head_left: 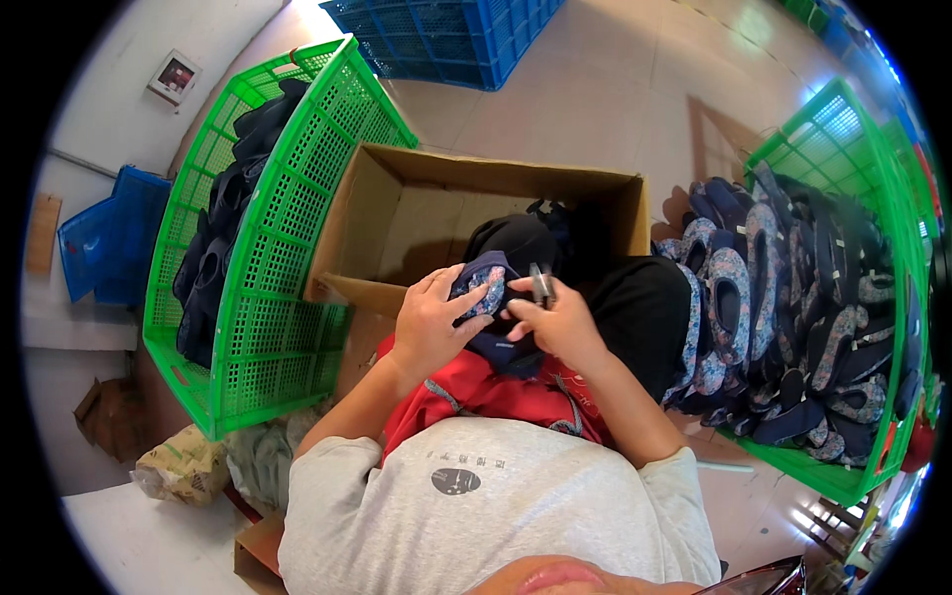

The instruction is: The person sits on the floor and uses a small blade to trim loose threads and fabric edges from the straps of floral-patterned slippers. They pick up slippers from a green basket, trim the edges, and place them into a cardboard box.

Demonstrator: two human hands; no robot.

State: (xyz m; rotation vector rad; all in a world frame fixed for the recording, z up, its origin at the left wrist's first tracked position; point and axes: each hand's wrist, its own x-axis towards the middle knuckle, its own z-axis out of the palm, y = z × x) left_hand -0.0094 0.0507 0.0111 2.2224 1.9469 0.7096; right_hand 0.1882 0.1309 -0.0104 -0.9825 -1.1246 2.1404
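Note:
A navy shoe with a pink-and-blue floral panel (493,285) lies over my lap. My left hand (436,312) is closed round its left side, thumb and fingers pressed on the fabric. Just right of the shoe, my right hand (557,322) grips a small dark tool with a metal end (541,286), slightly blurred; its exact kind does not show. Below the shoe, more navy fabric (506,352) rests on the red cloth (466,397) across my lap, and I cannot tell whether it belongs to the same shoe.
An open cardboard box (516,178) stands in front of my knees. On the left, a green crate (288,208) holds dark shoes; on the right, floral and navy shoes (759,288) heap up in another green crate (843,139). A blue crate (446,45) sits beyond the box.

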